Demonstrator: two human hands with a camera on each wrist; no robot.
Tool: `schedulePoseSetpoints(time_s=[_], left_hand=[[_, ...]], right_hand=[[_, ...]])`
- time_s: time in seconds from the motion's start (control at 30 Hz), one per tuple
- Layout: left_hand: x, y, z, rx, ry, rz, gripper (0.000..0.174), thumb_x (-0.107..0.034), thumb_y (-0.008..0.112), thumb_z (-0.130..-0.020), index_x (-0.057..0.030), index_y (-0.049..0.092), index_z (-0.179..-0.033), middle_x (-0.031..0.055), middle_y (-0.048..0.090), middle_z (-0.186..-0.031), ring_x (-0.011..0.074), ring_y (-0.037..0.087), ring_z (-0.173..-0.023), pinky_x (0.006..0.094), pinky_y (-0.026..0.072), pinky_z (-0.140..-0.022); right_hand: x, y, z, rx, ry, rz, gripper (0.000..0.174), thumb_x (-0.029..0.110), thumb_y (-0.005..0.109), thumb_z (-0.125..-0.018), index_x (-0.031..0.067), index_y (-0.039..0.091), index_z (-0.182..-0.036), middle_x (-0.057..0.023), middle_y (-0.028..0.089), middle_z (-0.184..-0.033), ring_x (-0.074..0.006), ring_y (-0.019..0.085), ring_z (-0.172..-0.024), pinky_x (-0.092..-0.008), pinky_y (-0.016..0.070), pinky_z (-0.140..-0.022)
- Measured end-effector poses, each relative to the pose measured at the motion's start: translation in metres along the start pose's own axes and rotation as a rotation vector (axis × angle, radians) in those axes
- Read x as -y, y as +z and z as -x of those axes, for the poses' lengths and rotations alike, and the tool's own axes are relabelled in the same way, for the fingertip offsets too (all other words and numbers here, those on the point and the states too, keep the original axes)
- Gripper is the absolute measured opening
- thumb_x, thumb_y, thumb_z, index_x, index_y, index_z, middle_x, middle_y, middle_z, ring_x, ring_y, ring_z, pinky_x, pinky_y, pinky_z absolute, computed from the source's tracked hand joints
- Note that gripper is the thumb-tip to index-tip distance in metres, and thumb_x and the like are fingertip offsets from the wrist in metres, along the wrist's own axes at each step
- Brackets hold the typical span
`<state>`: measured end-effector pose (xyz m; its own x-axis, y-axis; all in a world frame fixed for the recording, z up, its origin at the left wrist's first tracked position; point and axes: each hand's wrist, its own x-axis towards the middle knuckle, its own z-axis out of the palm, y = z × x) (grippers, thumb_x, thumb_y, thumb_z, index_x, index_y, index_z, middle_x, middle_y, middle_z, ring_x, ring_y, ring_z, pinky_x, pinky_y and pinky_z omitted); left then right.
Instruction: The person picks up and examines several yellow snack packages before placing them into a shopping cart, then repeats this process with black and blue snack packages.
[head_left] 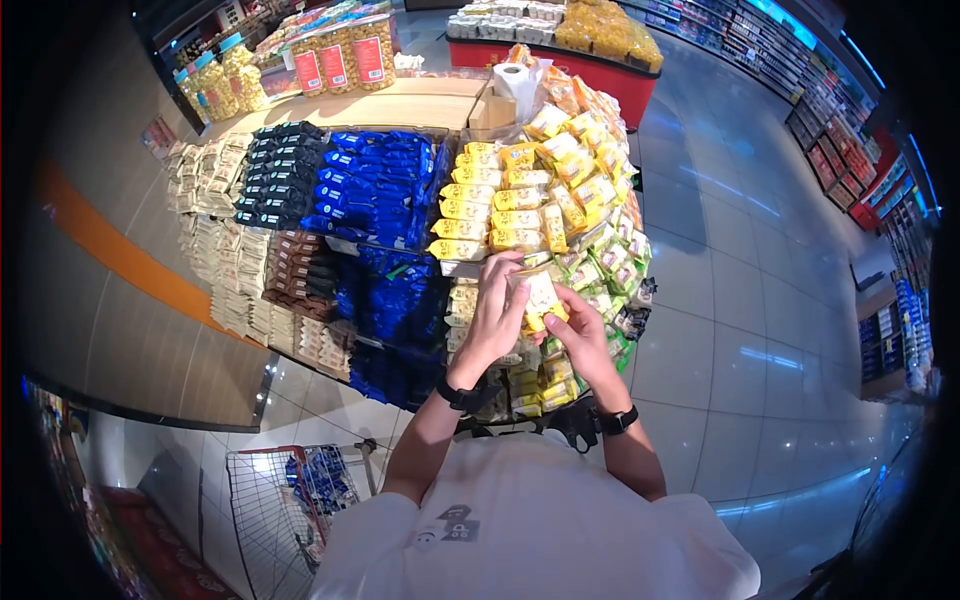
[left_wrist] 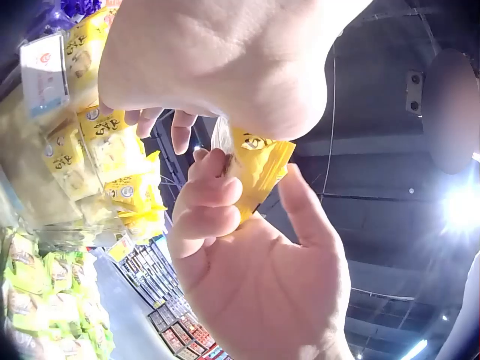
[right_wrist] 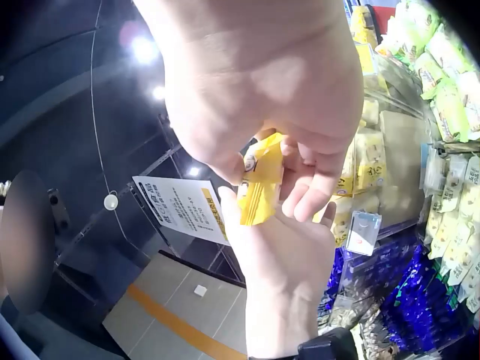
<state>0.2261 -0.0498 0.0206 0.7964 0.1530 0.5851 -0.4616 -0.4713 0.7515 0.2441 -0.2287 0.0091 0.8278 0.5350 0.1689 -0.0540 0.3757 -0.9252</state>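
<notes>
A small yellow-and-white snack packet (head_left: 541, 292) is held between both hands, in front of the chest and above the display. The left hand (head_left: 497, 312) grips its left side, with the thumb across the front. On the other side, the right hand (head_left: 585, 343) pinches the lower right edge between thumb and fingers. In the left wrist view the packet's yellow end (left_wrist: 259, 169) shows between the two hands, with the right hand's fingers curled behind it. The right wrist view shows the crimped yellow end (right_wrist: 259, 196) over the left palm; the rest is hidden by the hands.
Rows of yellow packets (head_left: 465, 205) lie just beyond the hands, with blue packets (head_left: 375, 190) to their left and green ones (head_left: 610, 262) to the right. A wire shopping cart (head_left: 265, 505) with blue packets stands lower left. Tiled floor (head_left: 740, 330) runs along the right.
</notes>
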Motion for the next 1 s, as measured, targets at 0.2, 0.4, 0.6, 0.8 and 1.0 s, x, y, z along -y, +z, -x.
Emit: schedulePoseSetpoints(time_s=[0.2, 0.4, 0.6, 0.8, 1.0], left_hand=[[0.002, -0.001, 0.002, 0.046, -0.306, 0.532, 0.017, -0.014, 0.065, -0.102, 0.0028, 0.062, -0.103, 0.0039, 0.06, -0.099, 0.01, 0.06, -0.091, 0.0273, 0.0482, -0.081], [0.003, 0.003, 0.002, 0.093, -0.278, 0.426, 0.02, -0.013, 0.065, -0.103, 0.0028, 0.065, -0.115, -0.001, 0.064, -0.094, 0.0029, 0.054, -0.082, 0.0222, 0.0452, -0.071], [-0.016, -0.001, -0.02, -0.092, 0.146, -0.271, 0.025, -0.012, 0.071, -0.094, 0.0024, 0.067, -0.114, 0.0155, 0.063, -0.111, 0.0323, 0.062, -0.104, 0.0413, 0.0501, -0.093], [-0.007, 0.011, -0.014, -0.005, 0.127, -0.4, 0.029, -0.01, 0.071, -0.088, 0.0009, 0.069, -0.115, 0.0192, 0.057, -0.126, 0.0372, 0.056, -0.117, 0.0462, 0.0466, -0.102], [-0.007, 0.012, -0.01, 0.035, 0.099, -0.512, 0.036, -0.012, 0.068, -0.088, 0.0055, 0.065, -0.119, 0.022, 0.053, -0.134, 0.0397, 0.052, -0.123, 0.0487, 0.0429, -0.107]], right_hand=[[0.006, -0.004, -0.002, -0.23, -0.099, 0.191, 0.037, -0.008, 0.065, -0.096, -0.0036, 0.058, -0.133, -0.0085, 0.067, -0.118, -0.014, 0.066, -0.097, -0.0296, 0.0586, -0.075], [0.043, 0.005, -0.017, -0.26, -0.126, 0.155, 0.053, -0.002, 0.065, -0.099, 0.0013, 0.041, -0.146, -0.01, 0.068, -0.114, -0.0145, 0.066, -0.101, -0.0285, 0.0597, -0.075], [0.097, -0.021, -0.077, -0.173, -0.278, 0.815, 0.03, 0.01, 0.073, -0.096, -0.0028, 0.061, -0.12, -0.01, 0.069, -0.091, -0.0112, 0.062, -0.075, -0.0283, 0.049, -0.061], [0.173, 0.01, -0.178, -0.026, -0.508, 1.348, 0.036, 0.009, 0.076, -0.089, -0.0038, 0.06, -0.118, -0.022, 0.065, -0.086, -0.0336, 0.066, -0.075, -0.041, 0.0517, -0.069], [0.157, 0.012, -0.285, 0.141, -0.429, 1.477, 0.029, 0.007, 0.075, -0.083, -0.0029, 0.067, -0.109, -0.0261, 0.072, -0.097, -0.0438, 0.07, -0.096, -0.05, 0.0548, -0.083]])
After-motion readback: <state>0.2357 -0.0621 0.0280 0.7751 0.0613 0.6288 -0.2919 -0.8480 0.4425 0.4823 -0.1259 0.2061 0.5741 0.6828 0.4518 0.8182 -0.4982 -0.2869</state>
